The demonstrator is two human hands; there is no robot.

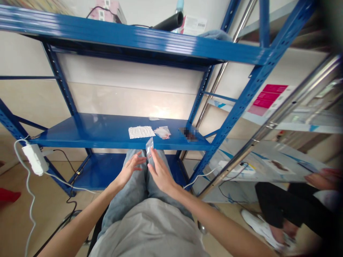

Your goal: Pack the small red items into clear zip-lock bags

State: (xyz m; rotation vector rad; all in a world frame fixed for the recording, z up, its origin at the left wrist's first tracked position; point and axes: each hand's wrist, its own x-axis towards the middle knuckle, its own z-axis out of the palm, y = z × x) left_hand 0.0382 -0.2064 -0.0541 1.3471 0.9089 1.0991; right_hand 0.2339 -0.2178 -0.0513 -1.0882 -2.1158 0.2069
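My right hand (160, 170) pinches a small clear plastic bag (149, 146) between thumb and fingertips, just below the front edge of the blue metal shelf (107, 134). My left hand (130, 166) hovers beside it with fingers spread, holding nothing and not touching the bag. Both hands are over my knees in grey jeans. On the shelf right above lie a flat white packet (141, 131) and a small clear bag with red contents (163, 132).
The blue rack's upper shelf (120, 37) carries boxes and a dark tube. A white power strip (34, 159) with cables hangs at the left. Another person sits at the right, legs (289, 207) and a hand (318, 180) in view, next to a steel pole (268, 130).
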